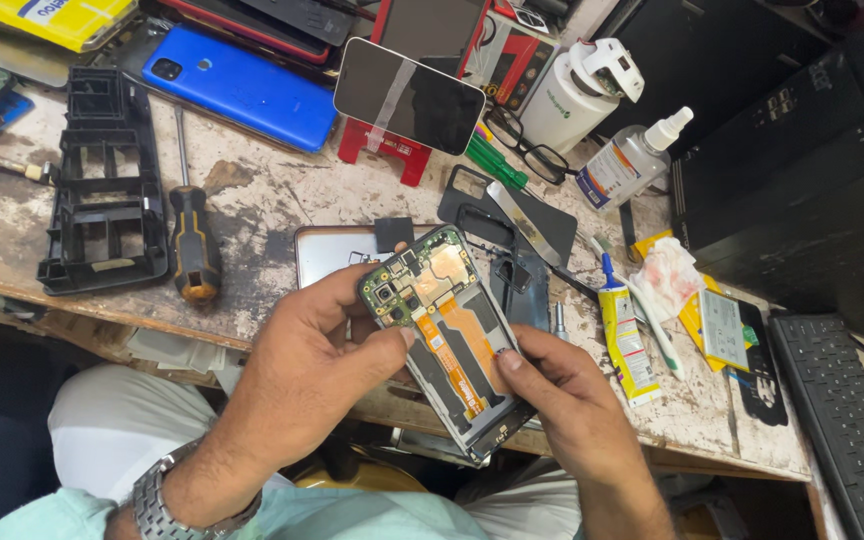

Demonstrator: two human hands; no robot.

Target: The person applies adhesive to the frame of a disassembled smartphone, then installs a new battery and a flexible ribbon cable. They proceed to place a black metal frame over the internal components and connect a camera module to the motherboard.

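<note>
fingers of both the left hand (307,365) and right hand (562,400) clamp the opened phone (447,335) above the workbench (262,200).

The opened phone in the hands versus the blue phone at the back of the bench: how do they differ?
The opened phone has no back cover, baring its circuit board and orange flex cable; the blue phone keeps its back on. The opened phone is held by the left hand and right hand; the blue phone lies untouched. Both lie screen-down.

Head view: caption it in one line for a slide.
Both hands, left hand and right hand, hold an opened phone over a cluttered workbench.
</note>
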